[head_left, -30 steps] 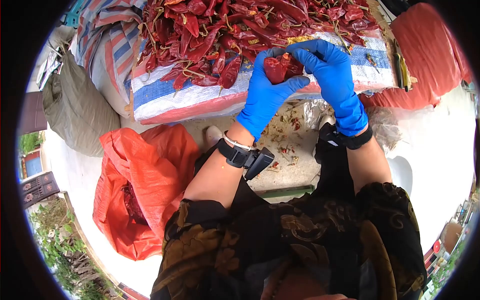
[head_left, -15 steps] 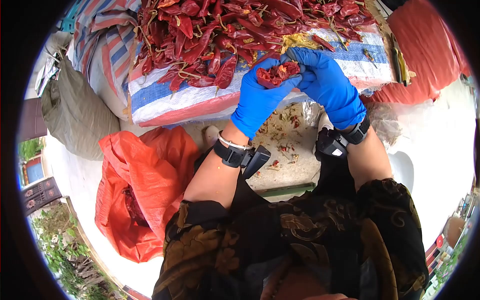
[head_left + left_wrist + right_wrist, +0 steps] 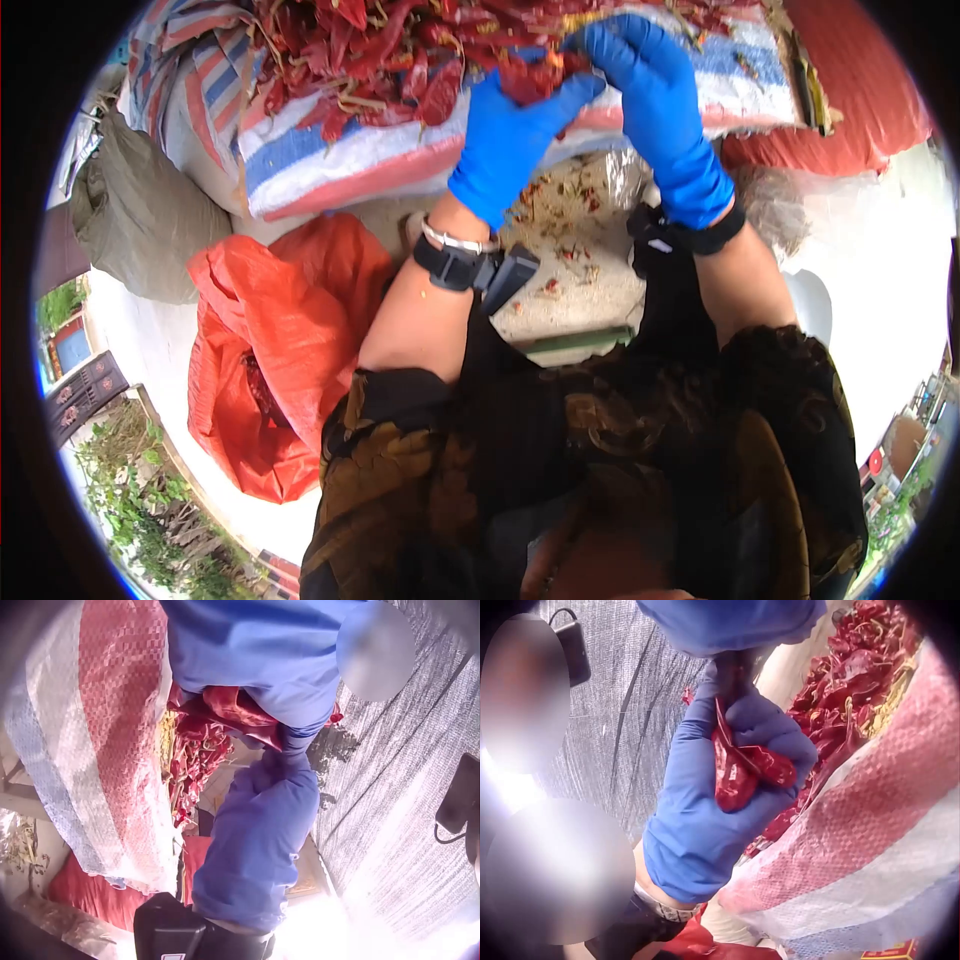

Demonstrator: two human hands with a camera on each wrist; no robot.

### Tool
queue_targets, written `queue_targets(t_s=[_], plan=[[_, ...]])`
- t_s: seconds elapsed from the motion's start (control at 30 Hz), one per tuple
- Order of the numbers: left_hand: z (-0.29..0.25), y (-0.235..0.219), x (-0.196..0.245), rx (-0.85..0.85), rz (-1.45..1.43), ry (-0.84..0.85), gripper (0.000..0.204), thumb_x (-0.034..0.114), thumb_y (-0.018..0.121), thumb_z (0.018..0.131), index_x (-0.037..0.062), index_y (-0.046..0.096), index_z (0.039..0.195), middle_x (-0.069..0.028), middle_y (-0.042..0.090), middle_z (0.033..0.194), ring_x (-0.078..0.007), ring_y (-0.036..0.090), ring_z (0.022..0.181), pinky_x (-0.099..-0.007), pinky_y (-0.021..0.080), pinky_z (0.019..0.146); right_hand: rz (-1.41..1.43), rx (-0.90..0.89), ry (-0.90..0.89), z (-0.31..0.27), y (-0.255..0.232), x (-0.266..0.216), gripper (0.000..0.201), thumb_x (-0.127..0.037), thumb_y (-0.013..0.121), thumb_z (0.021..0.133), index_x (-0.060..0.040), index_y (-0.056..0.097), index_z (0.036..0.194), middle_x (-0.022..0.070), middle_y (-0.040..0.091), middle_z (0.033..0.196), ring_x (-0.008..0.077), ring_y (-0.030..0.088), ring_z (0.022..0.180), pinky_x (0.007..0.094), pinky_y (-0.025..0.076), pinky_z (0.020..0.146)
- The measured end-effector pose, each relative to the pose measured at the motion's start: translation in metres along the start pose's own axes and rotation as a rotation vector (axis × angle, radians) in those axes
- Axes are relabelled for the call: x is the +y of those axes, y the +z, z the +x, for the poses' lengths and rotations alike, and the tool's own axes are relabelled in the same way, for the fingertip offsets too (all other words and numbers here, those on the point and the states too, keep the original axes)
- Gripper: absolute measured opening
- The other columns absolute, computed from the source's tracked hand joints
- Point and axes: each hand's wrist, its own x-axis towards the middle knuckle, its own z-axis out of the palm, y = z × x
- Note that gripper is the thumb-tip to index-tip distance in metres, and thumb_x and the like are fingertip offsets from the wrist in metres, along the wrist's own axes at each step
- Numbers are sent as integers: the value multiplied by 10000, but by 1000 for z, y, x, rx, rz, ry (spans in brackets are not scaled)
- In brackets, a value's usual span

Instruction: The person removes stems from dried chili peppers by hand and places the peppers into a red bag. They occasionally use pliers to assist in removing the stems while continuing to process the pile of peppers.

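My blue-gloved left hand (image 3: 520, 130) grips a split dried red chili pepper (image 3: 735, 780), its glossy skin folded across the palm in the right wrist view. The blue-gloved right hand (image 3: 662, 115) comes in from the other side, fingers bent and tips pinching at the far end of the same pepper. Those fingertips are in shadow and partly hidden behind the left fingers. Just beyond both hands lies a heap of dried chili peppers (image 3: 345, 50) on a striped woven sack (image 3: 370, 165).
An open red bag (image 3: 290, 300) with chilies inside stands at my left, beside a grey-green sack (image 3: 150, 210). A full red sack (image 3: 850, 90) lies at the right. Chili scraps (image 3: 565, 215) litter the floor between my feet.
The pepper between my hands turned its torn side up half a second ago, then lowered into the left palm. The right hand's fingers have straightened somewhat. The whole head view has shifted upward.
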Motion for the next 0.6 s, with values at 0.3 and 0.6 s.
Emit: queue_targets(t_s=[0.3,0.6], plan=[[1,7,1,65,13,-4,113,128,635,806,51,612,885,5,611,741,-58,531,561,-182,418,480,1173,-38,870,3,11,-2,122,-153,468,883,-87,558,833,20,570,636,149,535,537,268,456,520],[4,10,-3,132,19,0,147,108,660,783,48,621,911,26,596,762,-40,510,598,-175,402,510,488,121,459,6,8,-8,104,-135,516,859,-65,586,828,-5,549,687,83,487,571,198,412,546]])
